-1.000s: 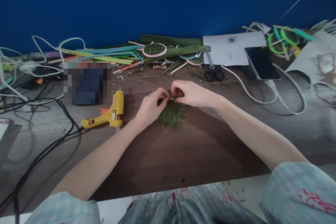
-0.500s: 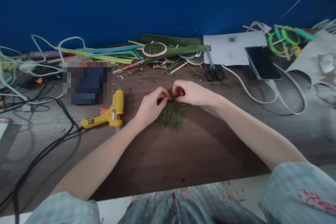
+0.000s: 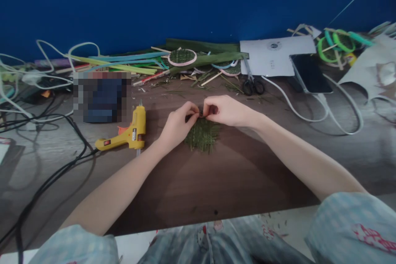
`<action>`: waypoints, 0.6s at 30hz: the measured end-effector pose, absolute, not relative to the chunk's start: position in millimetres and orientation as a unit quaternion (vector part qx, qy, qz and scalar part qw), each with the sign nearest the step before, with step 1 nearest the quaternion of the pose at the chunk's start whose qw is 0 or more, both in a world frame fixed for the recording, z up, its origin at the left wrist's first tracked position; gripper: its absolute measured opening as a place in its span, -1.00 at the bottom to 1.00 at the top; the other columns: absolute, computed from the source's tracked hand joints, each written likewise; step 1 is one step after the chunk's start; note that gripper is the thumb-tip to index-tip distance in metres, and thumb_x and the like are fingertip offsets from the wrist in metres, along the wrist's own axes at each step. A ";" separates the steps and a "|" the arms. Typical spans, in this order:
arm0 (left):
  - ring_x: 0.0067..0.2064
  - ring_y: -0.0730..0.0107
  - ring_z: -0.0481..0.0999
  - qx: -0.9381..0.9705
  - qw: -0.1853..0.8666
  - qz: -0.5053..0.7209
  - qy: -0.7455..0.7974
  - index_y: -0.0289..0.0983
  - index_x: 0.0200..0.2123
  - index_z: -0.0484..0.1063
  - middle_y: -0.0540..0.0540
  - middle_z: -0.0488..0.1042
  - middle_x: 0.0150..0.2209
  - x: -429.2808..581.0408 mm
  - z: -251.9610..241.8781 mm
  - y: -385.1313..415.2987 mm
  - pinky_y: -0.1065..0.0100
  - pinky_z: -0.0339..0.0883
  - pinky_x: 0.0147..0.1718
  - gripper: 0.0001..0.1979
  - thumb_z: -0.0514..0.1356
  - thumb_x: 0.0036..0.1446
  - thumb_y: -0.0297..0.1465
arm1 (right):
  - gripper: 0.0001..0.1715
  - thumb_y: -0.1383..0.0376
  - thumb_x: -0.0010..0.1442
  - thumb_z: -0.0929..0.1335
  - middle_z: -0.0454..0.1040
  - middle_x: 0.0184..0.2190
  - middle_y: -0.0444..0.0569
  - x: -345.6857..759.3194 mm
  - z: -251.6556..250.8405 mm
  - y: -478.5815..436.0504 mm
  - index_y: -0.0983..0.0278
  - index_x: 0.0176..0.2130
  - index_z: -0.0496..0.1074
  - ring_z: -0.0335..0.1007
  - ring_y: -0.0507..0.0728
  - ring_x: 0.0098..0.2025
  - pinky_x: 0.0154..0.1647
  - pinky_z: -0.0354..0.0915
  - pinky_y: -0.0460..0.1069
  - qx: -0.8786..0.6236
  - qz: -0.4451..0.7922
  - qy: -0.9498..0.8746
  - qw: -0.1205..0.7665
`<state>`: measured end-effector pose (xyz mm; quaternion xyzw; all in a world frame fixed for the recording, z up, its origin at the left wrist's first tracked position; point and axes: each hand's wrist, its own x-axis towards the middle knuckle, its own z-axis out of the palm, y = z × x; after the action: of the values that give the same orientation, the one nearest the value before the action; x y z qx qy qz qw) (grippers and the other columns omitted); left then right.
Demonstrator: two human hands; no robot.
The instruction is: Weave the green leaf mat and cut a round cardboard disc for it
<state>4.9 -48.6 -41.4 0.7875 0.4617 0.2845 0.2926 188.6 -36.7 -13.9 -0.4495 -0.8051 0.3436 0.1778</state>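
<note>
A small woven mat of green leaf strips lies on the brown table, its loose strip ends pointing towards me. At its far edge my left hand is closed, thumb and fingertips pinching the weave. My right hand pinches the same edge just to the right, with its fingers curled. The fingertips of both hands nearly meet there. What exactly lies between them is small and partly hidden.
Left of my forearm lies a yellow glue gun with a black cable. Scissors, a phone with a white cable, and a white sheet lie further back. Pink-rimmed woven rounds and leaf scraps line the blue wall.
The fingers of my right hand have closed in a little at the mat's far edge, and their tips shifted slightly. My left hand stays nearly where it was.
</note>
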 end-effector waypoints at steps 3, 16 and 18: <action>-0.29 0.46 0.53 0.786 0.296 0.284 0.463 -0.21 -0.36 0.28 0.06 0.51 -0.37 4.8 -41.0 -48.7 0.44 0.31 -0.28 -0.90 0.11 0.09 -0.53 | -0.87 0.48 -0.08 0.27 0.41 -0.44 -0.10 189.6 -13.4 -36.7 0.29 -0.47 0.37 0.28 0.02 -0.42 -0.36 0.14 -0.07 -0.440 0.349 -0.808 0.177; -0.28 0.43 0.55 0.775 0.312 0.290 0.466 -0.18 -0.27 0.15 0.06 0.56 -0.37 6.5 -42.0 -50.6 0.39 0.36 -0.24 -0.70 0.21 0.00 -0.56 | -0.90 0.49 -0.04 0.30 0.33 -0.30 -0.04 191.2 -13.8 -34.7 0.33 -0.49 0.36 0.26 -0.01 -0.38 -0.34 0.17 -0.06 -0.404 0.363 -0.817 0.191; -0.29 0.43 0.55 0.781 0.313 0.287 0.458 -0.18 -0.30 0.15 0.05 0.56 -0.35 6.2 -42.4 -50.6 0.38 0.37 -0.25 -0.71 0.20 -0.01 -0.58 | -0.91 0.49 -0.04 0.30 0.34 -0.30 -0.04 190.7 -13.2 -34.5 0.33 -0.50 0.35 0.26 0.00 -0.37 -0.33 0.17 -0.06 -0.401 0.367 -0.816 0.196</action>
<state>6.2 -50.6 -42.4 0.7809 0.4576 0.2874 0.3134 190.7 -34.5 -13.2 -0.4014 -0.8157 0.3674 0.1962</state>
